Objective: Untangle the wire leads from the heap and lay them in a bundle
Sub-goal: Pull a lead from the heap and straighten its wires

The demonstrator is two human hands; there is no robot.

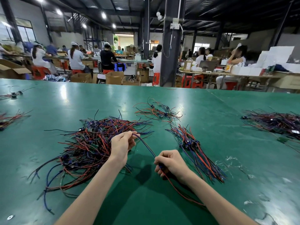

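A tangled heap of red, blue and black wire leads [90, 143] lies on the green table [219, 127], left of centre. One wire lead [146, 146], blue and red, stretches between my hands above the table. My left hand [121, 145] pinches its far end beside the heap. My right hand [170, 163] grips its middle, and the red tail runs back under my right forearm. To the right, a bundle of aligned leads [193, 146] lies with its small parts grouped together.
A smaller loose cluster of leads [159, 111] lies farther back. Another big heap [274, 122] sits at the right, and small clusters [9, 119] at the left edge. Beyond the table's far edge, people sit at benches among cardboard boxes and red stools.
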